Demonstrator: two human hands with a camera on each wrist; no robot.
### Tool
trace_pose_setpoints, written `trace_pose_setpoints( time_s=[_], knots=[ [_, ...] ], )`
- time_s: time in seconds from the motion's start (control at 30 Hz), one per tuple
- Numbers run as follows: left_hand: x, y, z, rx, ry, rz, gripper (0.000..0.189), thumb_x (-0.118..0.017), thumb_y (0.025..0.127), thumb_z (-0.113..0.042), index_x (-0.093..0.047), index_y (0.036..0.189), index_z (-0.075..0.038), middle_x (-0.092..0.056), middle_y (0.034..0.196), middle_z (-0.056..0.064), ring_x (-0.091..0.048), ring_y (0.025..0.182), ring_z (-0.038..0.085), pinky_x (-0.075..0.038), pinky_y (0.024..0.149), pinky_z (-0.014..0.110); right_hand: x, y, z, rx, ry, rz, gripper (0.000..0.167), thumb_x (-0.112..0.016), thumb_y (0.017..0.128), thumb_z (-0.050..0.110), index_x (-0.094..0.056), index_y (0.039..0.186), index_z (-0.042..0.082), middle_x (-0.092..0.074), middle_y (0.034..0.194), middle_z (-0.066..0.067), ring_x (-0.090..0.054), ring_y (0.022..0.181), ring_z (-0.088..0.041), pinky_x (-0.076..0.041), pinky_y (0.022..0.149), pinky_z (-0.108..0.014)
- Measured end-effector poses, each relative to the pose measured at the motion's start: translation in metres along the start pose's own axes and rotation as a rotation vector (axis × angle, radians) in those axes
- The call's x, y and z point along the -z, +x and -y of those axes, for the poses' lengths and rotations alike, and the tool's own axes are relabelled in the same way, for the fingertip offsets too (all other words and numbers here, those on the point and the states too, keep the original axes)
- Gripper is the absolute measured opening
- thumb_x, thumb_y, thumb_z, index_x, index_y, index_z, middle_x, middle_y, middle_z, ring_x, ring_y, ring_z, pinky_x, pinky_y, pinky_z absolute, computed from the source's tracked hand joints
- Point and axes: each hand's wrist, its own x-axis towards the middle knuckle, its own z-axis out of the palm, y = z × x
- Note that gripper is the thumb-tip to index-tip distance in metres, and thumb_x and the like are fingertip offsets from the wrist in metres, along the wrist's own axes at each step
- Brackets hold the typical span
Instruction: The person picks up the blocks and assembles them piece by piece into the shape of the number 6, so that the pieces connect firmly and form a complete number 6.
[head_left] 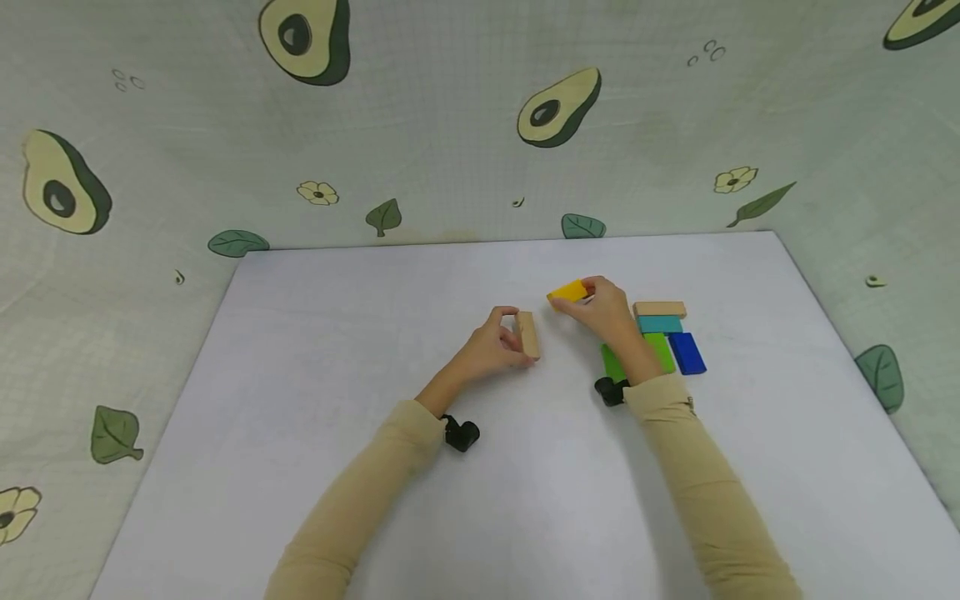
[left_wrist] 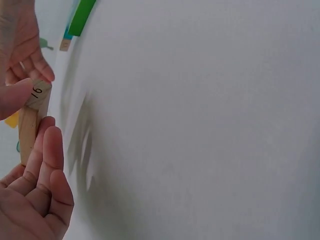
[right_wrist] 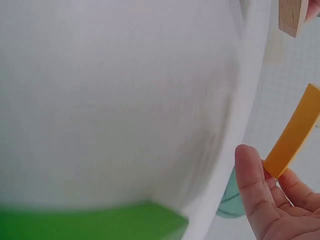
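The left hand (head_left: 487,347) pinches a wooden block (head_left: 528,335) over the middle of the counter (head_left: 337,333). Slightly farther right, the right hand (head_left: 603,308) pinches a yellow block (head_left: 567,292). Neither block seems set down yet; at right, a second wooden block (head_left: 660,309), teal block (head_left: 660,324), green pieces (head_left: 662,353) and blue block (head_left: 687,353) lie grouped, unheld.

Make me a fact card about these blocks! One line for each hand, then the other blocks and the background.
Left hand: holds an unpainted wooden block
Right hand: holds a yellow block
Other blocks: second wooden block, teal block, dark blue block, green partly hidden
Table: white
Backdrop: avocado-print cloth
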Motion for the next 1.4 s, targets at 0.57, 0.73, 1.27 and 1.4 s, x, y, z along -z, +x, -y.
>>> trace_pose_setpoints(
  time_s=[0.57, 0.73, 1.27, 1.4],
  knots=[
    [0.046, -0.017, 0.028, 0.121, -0.039, -0.002, 0.084, -0.077, 0.074, -0.011, -0.029, 0.141, -0.025, -0.060, 0.103, 0.010, -0.060, 0.084, 0.019, -0.046, 0.071, 0.025, -0.051, 0.023, 0.022, 0.046, 0.139, 0.069, 0.069, -0.068, 0.082, 0.036, -0.040, 0.132, -0.004, -0.050, 0.125, -0.019, -0.052, 0.103, -0.029, -0.046, 0.091, -0.038],
    [0.053, -0.017, 0.029, 0.153, 0.009, -0.013, 0.083, -0.076, 0.074, -0.010, -0.031, 0.142, -0.025, -0.061, 0.103, 0.011, -0.059, 0.088, 0.021, -0.046, 0.072, 0.026, -0.062, 0.029, 0.030, 0.069, 0.176, 0.109, 0.069, -0.068, 0.082, 0.035, -0.041, 0.133, -0.003, -0.053, 0.122, -0.018, -0.054, 0.100, -0.026, -0.047, 0.085, -0.033],
    [0.067, -0.008, 0.037, 0.198, -0.015, 0.025, 0.081, -0.076, 0.075, -0.011, -0.032, 0.142, -0.020, -0.056, 0.093, 0.011, -0.057, 0.068, 0.017, -0.051, 0.064, 0.027, -0.088, 0.051, 0.048, 0.045, 0.136, 0.100, 0.070, -0.070, 0.080, 0.036, -0.040, 0.130, -0.005, -0.047, 0.121, -0.019, -0.047, 0.103, -0.026, -0.042, 0.093, -0.036],
    [0.070, -0.001, 0.038, 0.217, 0.021, 0.039, 0.081, -0.074, 0.077, -0.013, -0.030, 0.145, -0.021, -0.053, 0.086, 0.007, -0.054, 0.063, 0.013, -0.049, 0.061, 0.023, -0.091, 0.055, 0.050, 0.044, 0.056, 0.085, 0.070, -0.069, 0.080, 0.037, -0.038, 0.129, -0.004, -0.043, 0.122, -0.020, -0.045, 0.103, -0.026, -0.040, 0.096, -0.036]
  ],
)
